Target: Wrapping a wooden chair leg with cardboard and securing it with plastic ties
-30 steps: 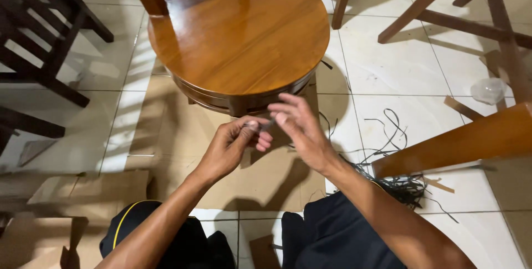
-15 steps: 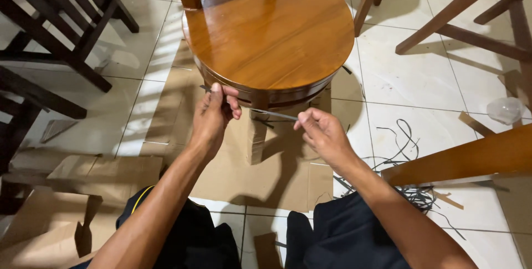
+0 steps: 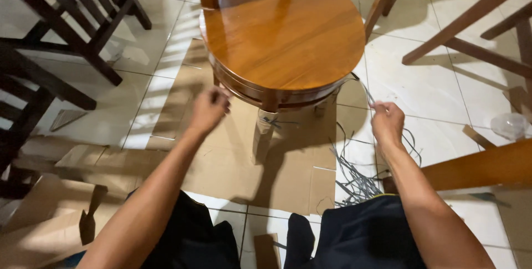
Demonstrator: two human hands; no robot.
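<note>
Head view, right hand (image 3: pixel 387 122) pinching strip (image 3: pixel 363 89), seemingly taut

The round honey-brown wooden stool seat (image 3: pixel 282 28) in front of me is varnished to a high gloss, smooth enough to throw back the light in pale streaks. Under it lies a flat sheet of brown cardboard (image 3: pixel 221 158), matt and papery, with rough cut edges. The thin dark strip (image 3: pixel 363 89) pinched in my right hand (image 3: pixel 387 122) looks like flexible plastic or cane, slightly shiny; the loose bundle of grey strips (image 3: pixel 354 180) on the floor has the same look. The white floor tiles (image 3: pixel 421 91) are glazed and reflective. The dark wooden chairs (image 3: pixel 61 31) to my left have a duller satin finish. My trousers (image 3: pixel 360 236) are dark matt cloth.
</note>
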